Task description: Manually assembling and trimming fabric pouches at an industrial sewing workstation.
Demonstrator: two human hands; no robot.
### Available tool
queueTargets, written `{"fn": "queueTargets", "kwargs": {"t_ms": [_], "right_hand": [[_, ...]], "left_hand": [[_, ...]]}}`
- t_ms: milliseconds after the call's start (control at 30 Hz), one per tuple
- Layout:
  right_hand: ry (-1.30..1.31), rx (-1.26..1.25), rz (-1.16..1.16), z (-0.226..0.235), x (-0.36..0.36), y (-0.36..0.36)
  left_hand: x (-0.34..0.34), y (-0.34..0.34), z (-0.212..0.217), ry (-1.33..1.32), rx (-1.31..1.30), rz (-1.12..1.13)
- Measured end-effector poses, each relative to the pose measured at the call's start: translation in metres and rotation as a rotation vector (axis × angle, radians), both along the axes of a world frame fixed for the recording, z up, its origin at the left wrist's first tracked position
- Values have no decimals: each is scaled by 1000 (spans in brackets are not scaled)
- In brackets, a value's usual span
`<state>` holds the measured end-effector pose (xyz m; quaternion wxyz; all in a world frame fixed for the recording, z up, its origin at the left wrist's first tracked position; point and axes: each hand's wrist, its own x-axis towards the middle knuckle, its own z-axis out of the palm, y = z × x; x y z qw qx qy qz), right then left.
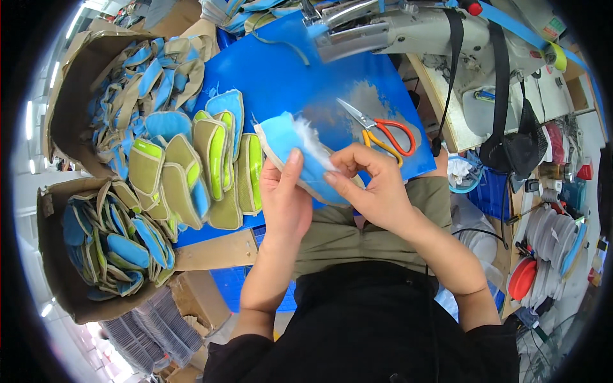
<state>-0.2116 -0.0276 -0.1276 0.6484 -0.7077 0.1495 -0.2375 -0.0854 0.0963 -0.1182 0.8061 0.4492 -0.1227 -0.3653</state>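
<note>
Between my two hands is a light blue fabric pad point(281, 135) with beige edging, held above the front of the blue table. White fluffy filling point(311, 140) shows along its upper right side. My left hand point(287, 191) grips the pad's lower left part, thumb on top. The fingers of my right hand point(370, 182) pinch its right edge. Just beyond that hand, scissors point(377, 131) with red and orange handles lie on the table, blades slightly apart. To the left, several finished-looking pads point(214, 153) in khaki, lime green and blue lie in an overlapping pile.
Two cardboard boxes stand at the left: the far one point(64, 121) holds blue and beige pieces, the near one point(54, 255) holds edged pads. A sewing machine point(415, 35) with hanging black straps point(501, 83) reaches over the blue table point(255, 70). Thread spools point(543, 236) sit at right.
</note>
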Motion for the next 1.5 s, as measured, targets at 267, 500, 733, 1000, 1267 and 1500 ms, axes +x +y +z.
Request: {"fn": "queueTargets", "kwargs": {"t_ms": [267,500,733,1000,1267,1500], "right_hand": [[-55,183,-80,-1,5,2],[-33,188,-84,-16,4,22],[50,89,-13,-28,-1,18],[103,448,-47,-26,0,41],[165,-69,75,-33,-21,47],[208,280,106,-28,-15,49]], "left_hand": [[-10,12,-27,-70,73,25],[-22,35,-41,-17,105,65],[-26,48,-44,-283,244,13],[-11,47,-49,91,111,48],[27,52,-48,72,83,95],[50,34,-33,113,90,168]]}}
